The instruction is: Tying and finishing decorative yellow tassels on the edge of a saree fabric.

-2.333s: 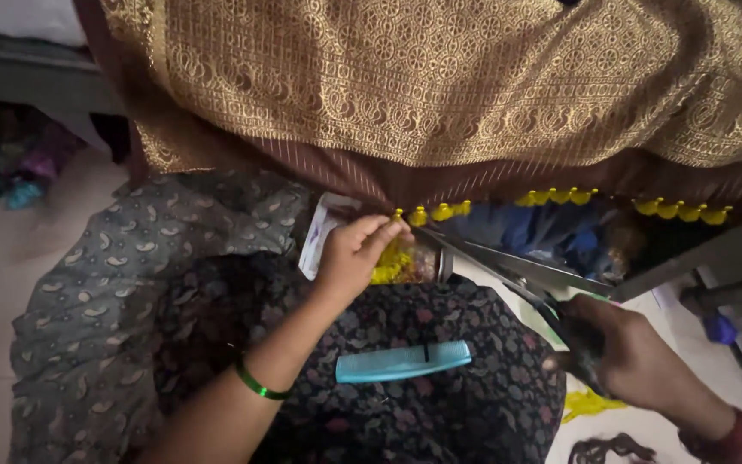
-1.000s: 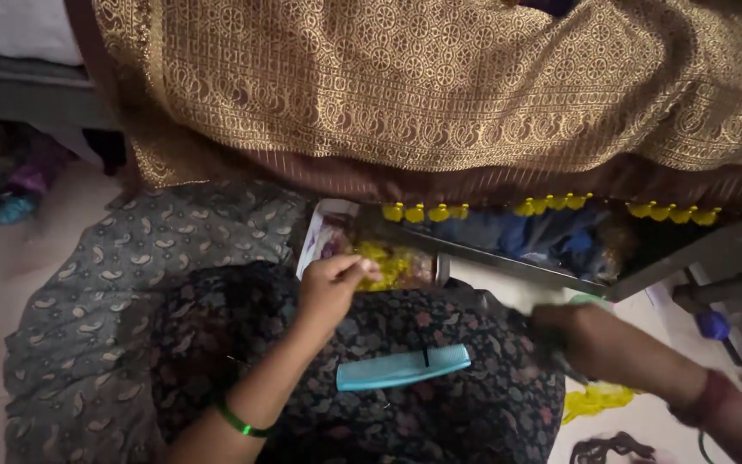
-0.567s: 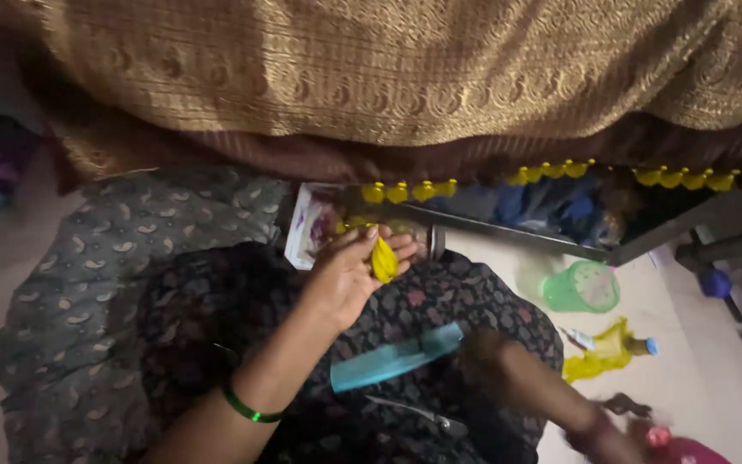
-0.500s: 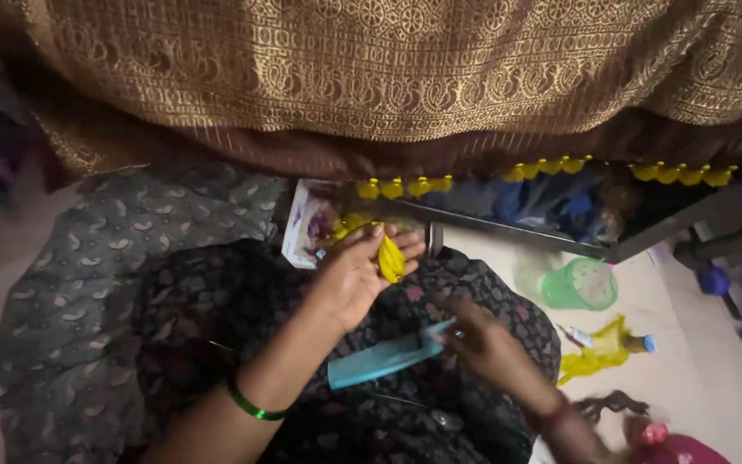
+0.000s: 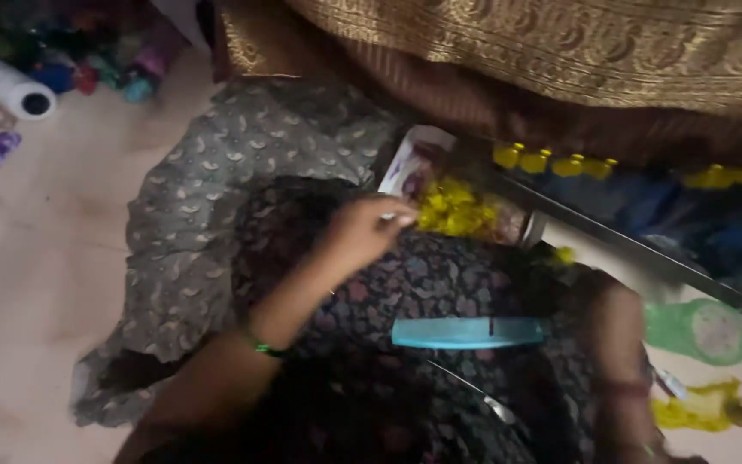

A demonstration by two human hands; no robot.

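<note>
Your left hand point(image 5: 362, 236) hovers over your lap with the fingertips pinched together; whether anything sits between them is too blurred to tell. At its two o'clock, just beside it, lies the heap of yellow tassels point(image 5: 457, 210) in a clear container. They look light, soft and easily crushed — take one by its knotted head, not the loose threads. Your right hand point(image 5: 616, 322) rests at the four o'clock edge of your lap, blurred, so I cannot tell how open it is. The blue comb point(image 5: 470, 332) and metal scissors point(image 5: 474, 395) lie on your lap, between the hands.
</note>
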